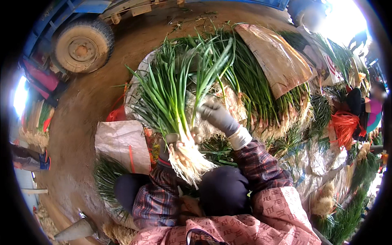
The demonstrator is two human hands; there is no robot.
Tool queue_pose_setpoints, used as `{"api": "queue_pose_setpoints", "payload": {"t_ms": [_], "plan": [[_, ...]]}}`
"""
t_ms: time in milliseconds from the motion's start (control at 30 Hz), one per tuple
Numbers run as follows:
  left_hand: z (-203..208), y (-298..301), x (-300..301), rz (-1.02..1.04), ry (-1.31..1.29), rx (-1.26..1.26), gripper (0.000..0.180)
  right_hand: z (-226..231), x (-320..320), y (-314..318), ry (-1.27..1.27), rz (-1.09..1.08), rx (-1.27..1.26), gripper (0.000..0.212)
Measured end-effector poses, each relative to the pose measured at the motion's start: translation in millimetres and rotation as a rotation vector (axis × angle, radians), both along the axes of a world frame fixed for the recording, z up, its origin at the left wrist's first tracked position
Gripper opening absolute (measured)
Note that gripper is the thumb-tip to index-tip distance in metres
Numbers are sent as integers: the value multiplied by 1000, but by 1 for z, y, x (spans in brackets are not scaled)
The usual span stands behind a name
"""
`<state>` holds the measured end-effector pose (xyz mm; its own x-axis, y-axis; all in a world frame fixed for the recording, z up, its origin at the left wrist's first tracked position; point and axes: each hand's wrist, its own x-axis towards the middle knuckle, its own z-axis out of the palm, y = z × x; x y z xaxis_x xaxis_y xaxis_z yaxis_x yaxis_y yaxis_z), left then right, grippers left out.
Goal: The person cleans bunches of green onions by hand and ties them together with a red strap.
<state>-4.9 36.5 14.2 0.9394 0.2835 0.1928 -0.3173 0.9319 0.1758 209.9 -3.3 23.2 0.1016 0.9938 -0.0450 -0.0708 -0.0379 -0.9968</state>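
My left hand [167, 146], in a grey glove, is closed around a bunch of green onions [173, 94] just above the roots. The leaves fan upward and away, and the pale stringy roots hang toward my knees. To the right of the bunch, my right hand [219, 117], gloved with a white cuff, has its fingers curled at a single green onion stalk [197, 96] whose upper leaves are blurred. Beyond my hands lies a heap of green onions [249, 77], roots toward me, partly covered by a brown sack [275, 57].
A pale folded sack [122, 143] lies left of my knees, near red plastic strips [117, 114]. More red strips [343, 126] hang near another person [373, 108] at right. A muddy vehicle wheel [83, 47] stands at the far left. Plastic sheeting [316, 161] covers ground at right.
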Motion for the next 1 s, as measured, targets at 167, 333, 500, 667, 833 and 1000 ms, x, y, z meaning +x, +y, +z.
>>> {"api": "queue_pose_setpoints", "payload": {"t_ms": [167,333,500,667,833,1000], "plan": [[18,1,0,148,-25,82,59,12,49,12,-1090,-714,-211,42],[-12,9,22,241,-70,102,70,17,50,17,-1011,-475,-337,29],[-70,36,16,-291,-188,0,60,26,7,-14,-841,-277,-11,27],[-60,27,15,-161,137,67,52,46,1,14,-1116,-102,-344,37],[-31,-3,39,363,392,63,43,36,-8,69,-1690,61,-441,26],[-49,18,41,-134,-105,-52,51,1,22,67,-1117,-144,-205,28]]}}
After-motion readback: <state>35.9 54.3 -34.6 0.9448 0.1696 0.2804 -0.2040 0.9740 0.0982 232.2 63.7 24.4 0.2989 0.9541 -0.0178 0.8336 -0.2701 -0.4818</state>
